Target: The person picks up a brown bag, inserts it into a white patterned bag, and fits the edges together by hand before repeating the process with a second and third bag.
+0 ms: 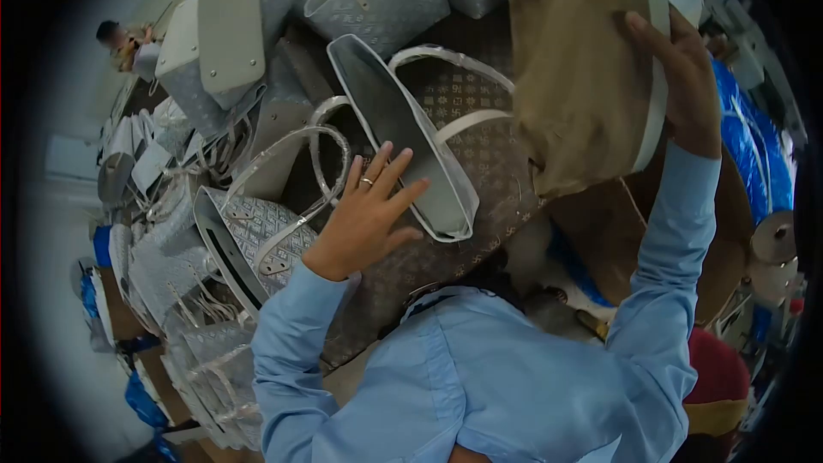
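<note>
My left hand, a ring on one finger, is open with its fingers spread. It hovers over or lightly touches the near side of a grey-and-white tote bag; contact is hard to judge. That bag lies with its mouth facing up and its handles to the right. Raised at the right, my right hand is closed on a tan cloth bag-shaped piece with a pale rim. My thumb lies over that rim, while the other fingers are partly hidden behind it.
Beneath lies a dark patterned sheet. Another patterned tote stands left of my left hand. Several grey bags crowd the back, including one with a studded base. Blue plastic lies at right; a person appears far left.
</note>
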Available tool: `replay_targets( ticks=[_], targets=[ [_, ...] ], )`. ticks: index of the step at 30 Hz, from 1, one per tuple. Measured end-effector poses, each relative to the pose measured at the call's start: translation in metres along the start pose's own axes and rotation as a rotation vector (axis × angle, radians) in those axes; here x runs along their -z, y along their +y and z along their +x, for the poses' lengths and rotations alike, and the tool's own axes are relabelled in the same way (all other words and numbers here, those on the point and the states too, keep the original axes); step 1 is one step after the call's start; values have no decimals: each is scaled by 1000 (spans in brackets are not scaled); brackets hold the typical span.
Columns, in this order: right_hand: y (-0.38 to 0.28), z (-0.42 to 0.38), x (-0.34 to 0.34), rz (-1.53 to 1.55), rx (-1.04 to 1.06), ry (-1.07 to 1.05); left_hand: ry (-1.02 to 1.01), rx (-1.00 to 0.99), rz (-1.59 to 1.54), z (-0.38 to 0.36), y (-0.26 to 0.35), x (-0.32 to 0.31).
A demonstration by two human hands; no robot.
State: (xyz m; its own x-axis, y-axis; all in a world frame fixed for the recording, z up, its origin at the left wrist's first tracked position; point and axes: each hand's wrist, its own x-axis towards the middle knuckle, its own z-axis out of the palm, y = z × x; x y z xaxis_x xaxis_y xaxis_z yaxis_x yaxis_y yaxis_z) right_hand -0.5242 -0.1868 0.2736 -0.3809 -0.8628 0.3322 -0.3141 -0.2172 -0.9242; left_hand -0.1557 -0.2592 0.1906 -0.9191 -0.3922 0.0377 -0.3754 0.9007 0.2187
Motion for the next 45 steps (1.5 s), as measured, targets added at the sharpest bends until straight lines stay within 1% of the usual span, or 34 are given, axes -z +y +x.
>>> replay_targets(
  ticks=[2, 3, 4, 6, 7, 9, 10, 12, 13, 15, 18, 19, 21, 23, 24, 26, 27, 29, 30, 31, 32, 33, 35, 37, 39, 40, 41, 43, 44, 45],
  targets=[
    [10, 0, 6, -26, 82, -60, 18, -64, -31, 7, 19, -17],
    [13, -5, 8, -29, 83, -61, 19, -125, -75, 8, 26, -29],
    [16, -7, 8, -31, 89, -68, -15, -118, -87, 8, 34, -36],
    [21, -10, 11, -16, 94, -76, 53, -47, -81, 12, 43, -45],
    [24, -13, 13, -9, 92, -76, 24, -40, -77, 12, 50, -49],
    [27, -17, 19, 12, 89, -70, 193, 61, -8, 13, 62, -58],
    [29, -19, 21, 17, 87, -69, 178, 52, -13, 13, 64, -63],
    [28, -22, 26, 22, 90, -71, 280, 80, 32, 14, 68, -72],
    [28, -23, 28, 27, 89, -73, 274, 79, 28, 14, 68, -71],
    [29, -23, 30, 24, 93, -84, 268, 6, 25, 16, 65, -67],
    [26, -23, 28, -3, 103, -122, 246, 6, 26, 17, 65, -66],
    [24, -24, 26, -22, 112, -143, 273, 24, 41, 17, 68, -64],
    [12, -22, 20, -73, 142, -188, 250, -1, -105, 27, 82, -65],
    [-11, -18, 11, -111, 182, -218, 309, -56, -87, 34, 101, -75],
    [-26, -16, 8, -126, 203, -217, 345, -50, -83, 38, 103, -79],
    [-59, -10, 0, -133, 260, -197, 288, -199, -95, 41, 105, -83],
    [-77, -6, -4, -131, 299, -187, 328, -198, -106, 38, 99, -76],
    [-108, -5, -17, -106, 376, -180, 340, -220, -152, 24, 72, -53],
    [-121, -4, -25, -95, 403, -179, 310, -117, -176, 16, 54, -54],
    [-129, -4, -32, -90, 414, -169, 342, -117, -175, 11, 35, -54],
    [-132, -3, -41, -91, 403, -165, 352, -51, -143, 7, 17, -54],
    [-131, -2, -52, -98, 380, -167, 357, 14, -113, 5, 4, -56],
    [-120, -1, -78, -128, 318, -178, 418, -10, -117, 7, -4, -69],
    [-107, -6, -105, -191, 248, -181, 521, -14, -170, 12, 0, -77],
    [-101, -21, -126, -310, 185, -165, 571, -20, -212, 9, 3, -76],
    [-92, -27, -135, -409, 118, -141, 605, -23, -239, 9, 2, -75],
    [-80, -32, -140, -423, 129, -147, 622, -22, -244, 9, 1, -75],
    [-59, -37, -139, -534, 176, -285, 623, -36, -316, 8, 0, -74],
    [-62, -36, -135, -545, 179, -285, 631, -40, -321, 8, 0, -74],
    [-65, -35, -130, -599, 165, -383, 649, -23, -298, 8, 1, -76]
  ],
)
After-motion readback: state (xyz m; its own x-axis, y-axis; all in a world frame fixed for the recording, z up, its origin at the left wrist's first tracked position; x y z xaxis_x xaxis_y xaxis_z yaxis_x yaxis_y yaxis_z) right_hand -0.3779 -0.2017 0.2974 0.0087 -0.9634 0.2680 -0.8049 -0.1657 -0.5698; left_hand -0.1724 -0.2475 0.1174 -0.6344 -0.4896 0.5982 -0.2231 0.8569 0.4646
